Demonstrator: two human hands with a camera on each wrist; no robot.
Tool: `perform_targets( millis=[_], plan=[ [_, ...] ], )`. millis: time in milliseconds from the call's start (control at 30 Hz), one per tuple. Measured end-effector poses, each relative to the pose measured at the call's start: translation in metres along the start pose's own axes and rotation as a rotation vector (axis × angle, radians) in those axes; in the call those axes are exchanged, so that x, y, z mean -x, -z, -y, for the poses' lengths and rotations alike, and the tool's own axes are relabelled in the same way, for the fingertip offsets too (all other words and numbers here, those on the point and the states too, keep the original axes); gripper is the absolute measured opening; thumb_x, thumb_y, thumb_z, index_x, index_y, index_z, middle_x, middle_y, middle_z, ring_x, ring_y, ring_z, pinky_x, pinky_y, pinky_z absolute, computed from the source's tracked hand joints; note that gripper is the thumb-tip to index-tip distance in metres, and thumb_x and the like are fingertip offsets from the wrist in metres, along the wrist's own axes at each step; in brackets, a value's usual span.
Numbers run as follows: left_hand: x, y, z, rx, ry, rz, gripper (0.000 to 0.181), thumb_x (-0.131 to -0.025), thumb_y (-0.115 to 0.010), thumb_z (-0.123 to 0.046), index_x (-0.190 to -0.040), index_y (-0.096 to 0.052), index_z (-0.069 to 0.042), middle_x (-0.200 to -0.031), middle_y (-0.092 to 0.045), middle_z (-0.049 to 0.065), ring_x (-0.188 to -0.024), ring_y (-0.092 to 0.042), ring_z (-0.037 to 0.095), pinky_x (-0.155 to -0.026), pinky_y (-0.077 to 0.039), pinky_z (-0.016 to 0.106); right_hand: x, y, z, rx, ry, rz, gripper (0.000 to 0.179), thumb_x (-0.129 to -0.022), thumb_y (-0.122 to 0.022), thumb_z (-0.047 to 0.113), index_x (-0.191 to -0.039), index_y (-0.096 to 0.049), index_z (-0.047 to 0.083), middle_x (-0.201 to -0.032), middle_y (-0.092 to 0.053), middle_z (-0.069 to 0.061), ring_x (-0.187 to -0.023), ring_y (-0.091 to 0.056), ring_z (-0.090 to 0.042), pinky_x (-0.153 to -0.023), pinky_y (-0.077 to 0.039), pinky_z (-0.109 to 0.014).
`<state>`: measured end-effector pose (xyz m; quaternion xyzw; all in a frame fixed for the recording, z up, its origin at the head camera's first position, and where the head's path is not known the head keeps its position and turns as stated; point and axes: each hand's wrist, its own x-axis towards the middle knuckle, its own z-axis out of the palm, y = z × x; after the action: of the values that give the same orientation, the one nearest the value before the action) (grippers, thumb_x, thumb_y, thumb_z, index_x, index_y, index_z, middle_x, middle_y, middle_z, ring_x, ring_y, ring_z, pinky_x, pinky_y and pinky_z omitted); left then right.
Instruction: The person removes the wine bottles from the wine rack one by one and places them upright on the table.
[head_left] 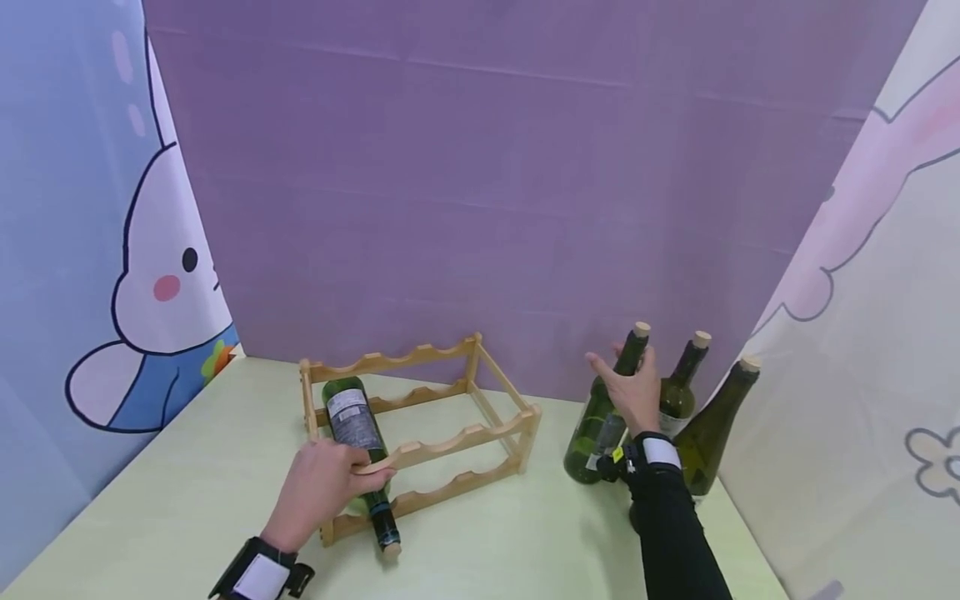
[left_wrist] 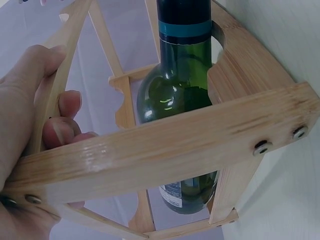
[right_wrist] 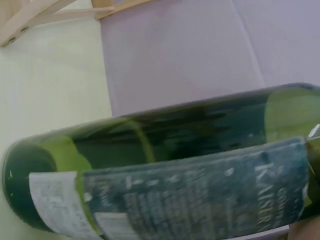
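My left hand (head_left: 326, 483) grips the upper front rail of a wooden wine rack (head_left: 450, 446) near its left end; in the left wrist view the thumb and fingertips lie on opposite sides of the wood. A green wine bottle (head_left: 352, 421) lies in the rack's leftmost place, its corked neck pointing toward me. Over at the right, my right hand (head_left: 633, 396) is at the neck of an upright corked green bottle (head_left: 588, 437), fingers curled behind the neck and thumb spread to the left. That bottle's dark label (right_wrist: 200, 195) fills the right wrist view, where no fingers show.
Two more corked bottles, a shorter one (head_left: 682, 379) and a taller olive one (head_left: 712, 433), stand beside my right forearm, which partly hides them. A purple cloth (head_left: 487, 208) hangs behind the pale table (head_left: 487, 542). Printed curtains border both sides.
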<state>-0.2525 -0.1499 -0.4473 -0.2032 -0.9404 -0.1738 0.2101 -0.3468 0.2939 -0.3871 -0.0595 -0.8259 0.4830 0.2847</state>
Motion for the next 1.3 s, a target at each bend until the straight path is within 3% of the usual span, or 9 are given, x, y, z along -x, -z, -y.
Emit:
perform_targets(
  millis=[267, 400, 533, 767, 1133, 1300],
  plan=[
    [-0.001, -0.001, -0.001, -0.001, -0.005, -0.014, 0.037, -0.078, -0.076, -0.053, -0.057, -0.06, -0.026, -0.042, -0.032, -0.017, -0.045, -0.034, 0.008, -0.048, -0.026, 0.025, 0.007, 0.012, 0.003, 0.049, -0.007, 0.109, 0.112, -0.076, -0.07, 0.066, -0.16, -0.009, 0.023, -0.16, -0.025, -0.011, -0.143, -0.027, -0.032, -0.107, -0.027, -0.061],
    [0.0, 0.0, -0.001, 0.005, 0.004, -0.015, 0.035, -0.077, -0.076, -0.052, -0.059, -0.063, -0.025, -0.043, -0.032, -0.017, -0.044, -0.033, 0.007, -0.047, -0.025, 0.024, 0.01, 0.02, 0.007, 0.024, 0.019, 0.175, 0.112, -0.082, -0.07, 0.059, -0.161, 0.002, 0.027, -0.164, -0.012, -0.009, -0.147, -0.016, -0.032, -0.109, -0.02, -0.062],
    [0.0, 0.002, -0.002, 0.016, 0.009, -0.004, 0.034, -0.077, -0.076, -0.051, -0.06, -0.065, -0.024, -0.043, -0.032, -0.017, -0.044, -0.034, 0.007, -0.047, -0.025, 0.024, 0.013, 0.026, 0.013, 0.026, 0.048, 0.187, 0.109, -0.086, -0.069, 0.053, -0.16, 0.007, 0.031, -0.165, 0.0, -0.007, -0.148, -0.008, -0.032, -0.111, -0.017, -0.061],
    [0.0, 0.003, -0.003, 0.004, 0.008, -0.004, 0.035, -0.077, -0.076, -0.052, -0.059, -0.064, -0.025, -0.043, -0.031, -0.016, -0.044, -0.032, 0.007, -0.047, -0.024, 0.024, 0.015, 0.034, 0.018, 0.011, 0.131, 0.191, 0.103, -0.088, -0.07, 0.044, -0.158, 0.006, 0.041, -0.165, 0.003, -0.003, -0.149, -0.006, -0.029, -0.112, -0.015, -0.06],
    [0.002, 0.003, -0.003, 0.014, 0.012, -0.006, 0.035, -0.077, -0.076, -0.051, -0.058, -0.063, -0.025, -0.043, -0.03, -0.016, -0.044, -0.032, 0.007, -0.047, -0.024, 0.024, 0.031, 0.041, 0.027, -0.036, 0.251, 0.215, 0.109, -0.087, -0.073, 0.031, -0.159, 0.008, 0.037, -0.164, 0.006, 0.007, -0.149, -0.002, -0.027, -0.113, -0.01, -0.059],
    [0.001, 0.001, -0.001, 0.012, 0.003, -0.019, 0.036, -0.077, -0.076, -0.052, -0.057, -0.063, -0.025, -0.043, -0.03, -0.017, -0.044, -0.031, 0.007, -0.046, -0.023, 0.023, 0.038, 0.045, 0.033, -0.017, 0.262, 0.219, 0.112, -0.086, -0.075, 0.031, -0.157, 0.011, 0.041, -0.164, 0.007, 0.009, -0.149, -0.001, -0.025, -0.112, -0.011, -0.062]
  ],
)
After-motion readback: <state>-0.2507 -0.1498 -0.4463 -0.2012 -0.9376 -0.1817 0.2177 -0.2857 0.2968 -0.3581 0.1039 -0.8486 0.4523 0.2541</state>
